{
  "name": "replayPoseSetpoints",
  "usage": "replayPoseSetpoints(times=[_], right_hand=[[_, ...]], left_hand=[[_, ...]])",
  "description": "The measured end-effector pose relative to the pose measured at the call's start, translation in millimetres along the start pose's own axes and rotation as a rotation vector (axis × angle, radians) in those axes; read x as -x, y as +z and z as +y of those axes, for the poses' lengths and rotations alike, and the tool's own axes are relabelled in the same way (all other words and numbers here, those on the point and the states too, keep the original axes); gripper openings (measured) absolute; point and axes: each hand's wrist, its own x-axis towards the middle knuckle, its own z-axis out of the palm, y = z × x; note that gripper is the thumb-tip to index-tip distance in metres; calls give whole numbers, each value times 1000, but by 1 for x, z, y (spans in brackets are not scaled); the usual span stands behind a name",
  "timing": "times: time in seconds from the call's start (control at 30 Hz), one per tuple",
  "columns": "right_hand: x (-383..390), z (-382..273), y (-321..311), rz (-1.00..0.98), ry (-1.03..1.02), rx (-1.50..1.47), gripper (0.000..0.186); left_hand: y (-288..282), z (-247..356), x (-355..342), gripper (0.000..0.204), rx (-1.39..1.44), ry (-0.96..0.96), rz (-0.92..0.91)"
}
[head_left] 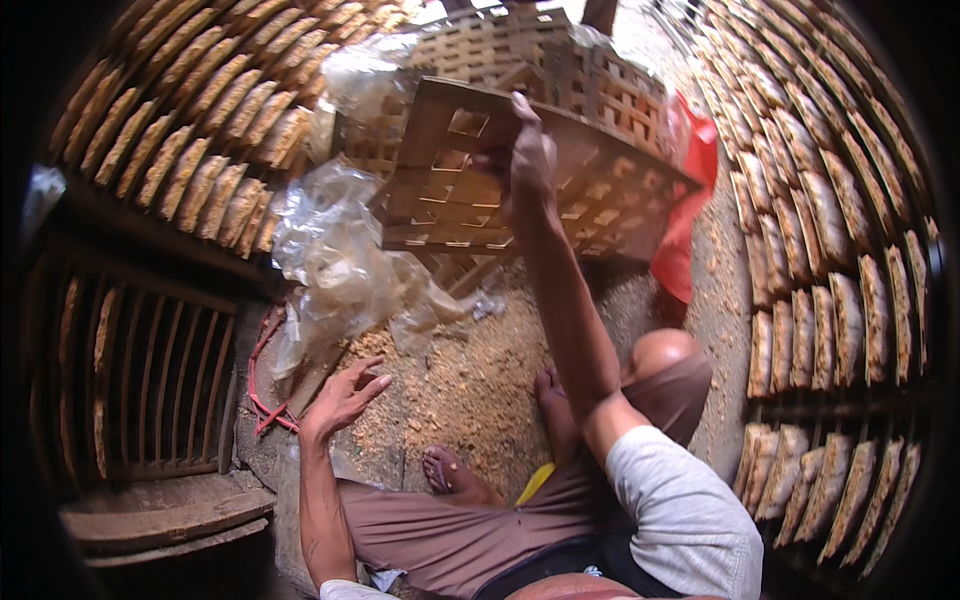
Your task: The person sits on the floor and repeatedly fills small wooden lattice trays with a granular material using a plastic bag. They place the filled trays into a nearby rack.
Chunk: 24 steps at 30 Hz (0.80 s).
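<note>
My right hand (528, 160) is stretched far forward, gripping a flat woven slat panel (600, 205) by its far edge. The panel is tilted, with square gaps between its slats, and the hand is slightly blurred. My left hand (345, 398) hangs low beside my knee with its fingers apart and nothing in it. Close to that hand lies crumpled clear plastic sheeting (335, 255). A red strap or cord (262, 385) lies to its left. Behind the panel stands a woven slat basket (490, 48), partly hidden by it.
Racks of upright crusty slabs rise on the left (215, 195) and right (850, 310). A lower left rack (165, 380) holds only a few slabs. Red plastic sheeting (695, 190) hangs beside the basket. Loose crumbs (450, 390) cover the floor around my feet. A wooden ledge (170, 510) juts out lower left.
</note>
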Motion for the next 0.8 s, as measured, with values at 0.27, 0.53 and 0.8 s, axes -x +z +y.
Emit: replayPoseSetpoints(times=[0.27, 0.53, 0.8], right_hand=[[103, 17, 54, -550, 478, -644, 55], [172, 89, 59, -530, 1088, -896, 69], [246, 90, 72, -435, 1179, -654, 62]], left_hand=[[-5, 4, -3, 91, 313, 242, 269], [0, 6, -15, 113, 874, 501, 515], [-1, -48, -9, 103, 1129, 567, 568]])
